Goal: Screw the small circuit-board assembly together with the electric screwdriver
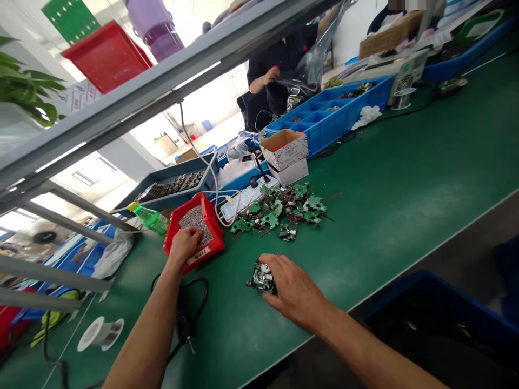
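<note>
The fingers of the right hand (294,292) were curled down over a small black assembly (261,277) with a green circuit board, holding it against the green tabletop (405,178). The fingers of the left hand (184,243) were bunched narrow and dipped into the tiny grey parts (194,219) that filled a red bin (211,216); whether they pinched anything could not be told. A white label sat on the bin's near wall.

Just beyond the assembly lay one loose heap of green circuit boards (284,210) with red and black wires, too tangled to count. Behind the heap were a white power strip (243,201) and two small cardboard boxes (286,154), one open on top of the other. A green bottle (150,218) lay beside the red bin, and past it a blue tray (170,186) held rows of dark parts. A long blue divided bin (336,111) ran further along the tabletop with a white rag (367,114) next to it. Near the left forearm lay a black cable (190,302) and one empty white spool (99,332).

A grey metal frame (162,86) crossed overhead, carrying a red tray (107,54). At the far end a person in dark clothes (271,75) handled a clear plastic bag (316,59). The room was bright, with white walls.
</note>
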Available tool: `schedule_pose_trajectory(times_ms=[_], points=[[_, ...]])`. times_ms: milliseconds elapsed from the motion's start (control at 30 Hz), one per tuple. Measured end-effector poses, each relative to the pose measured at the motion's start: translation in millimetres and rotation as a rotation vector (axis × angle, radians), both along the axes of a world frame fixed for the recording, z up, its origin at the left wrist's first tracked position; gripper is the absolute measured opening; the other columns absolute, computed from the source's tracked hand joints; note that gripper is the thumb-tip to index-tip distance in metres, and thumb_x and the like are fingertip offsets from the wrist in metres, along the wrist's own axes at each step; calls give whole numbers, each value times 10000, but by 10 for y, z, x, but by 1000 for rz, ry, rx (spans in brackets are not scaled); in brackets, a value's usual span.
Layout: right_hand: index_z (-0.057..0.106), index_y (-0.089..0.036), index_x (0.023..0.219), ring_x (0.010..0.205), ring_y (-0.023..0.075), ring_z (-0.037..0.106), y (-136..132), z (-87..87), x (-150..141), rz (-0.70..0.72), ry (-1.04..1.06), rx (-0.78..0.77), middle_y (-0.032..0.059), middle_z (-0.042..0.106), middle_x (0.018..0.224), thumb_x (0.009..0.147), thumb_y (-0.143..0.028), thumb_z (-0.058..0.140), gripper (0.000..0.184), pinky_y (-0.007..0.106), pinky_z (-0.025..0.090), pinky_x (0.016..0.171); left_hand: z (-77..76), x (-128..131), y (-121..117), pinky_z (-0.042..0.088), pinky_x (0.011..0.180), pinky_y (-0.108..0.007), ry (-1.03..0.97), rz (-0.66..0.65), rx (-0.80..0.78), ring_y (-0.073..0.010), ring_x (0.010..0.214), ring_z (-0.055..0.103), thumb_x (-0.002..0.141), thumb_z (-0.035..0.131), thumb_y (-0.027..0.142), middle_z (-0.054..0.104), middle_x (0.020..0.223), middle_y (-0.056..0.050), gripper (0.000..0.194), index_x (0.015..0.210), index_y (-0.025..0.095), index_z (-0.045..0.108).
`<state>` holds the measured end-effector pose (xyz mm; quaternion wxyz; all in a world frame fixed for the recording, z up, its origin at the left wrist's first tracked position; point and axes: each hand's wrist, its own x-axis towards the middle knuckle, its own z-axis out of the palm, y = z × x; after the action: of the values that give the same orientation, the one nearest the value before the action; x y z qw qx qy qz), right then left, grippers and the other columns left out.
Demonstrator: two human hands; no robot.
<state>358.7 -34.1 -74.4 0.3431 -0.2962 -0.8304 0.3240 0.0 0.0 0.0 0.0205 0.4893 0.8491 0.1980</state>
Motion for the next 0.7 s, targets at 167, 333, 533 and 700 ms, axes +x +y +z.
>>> schedule_pose_trajectory(times_ms=[167,333,533,700], points=[[475,-191,1267,1101,259,539,3,-15,-14,1,3,3,81,597,1219,722,-97,658,582,472,406,1080,35,23,-37,338,546,-269,-87,-33,-24,-208,591,563,663,711,432,665,656,-46,251,760,201,733],[472,-204,1270,1103,265,543,8,-21,-19,-1,10,5,85,596,1225,721,-94,653,589,484,431,1045,57,92,-14,330,512,-267,-153,-42,-11,-185,530,537,633,723,391,643,603,-27,209,717,199,733],[480,-193,1269,1121,269,540,5,-17,-15,3,3,1,83,593,1244,725,-98,652,579,480,409,1074,-16,113,-38,347,470,-248,-248,-16,128,-165,495,524,660,692,411,617,577,-18,254,738,169,691],[482,-190,1273,1129,269,533,4,-20,-15,6,-3,-7,83,588,1252,726,-104,662,582,476,408,1078,5,92,-56,499,556,-260,-376,27,333,-185,608,635,691,670,412,669,693,-45,297,819,149,617]])
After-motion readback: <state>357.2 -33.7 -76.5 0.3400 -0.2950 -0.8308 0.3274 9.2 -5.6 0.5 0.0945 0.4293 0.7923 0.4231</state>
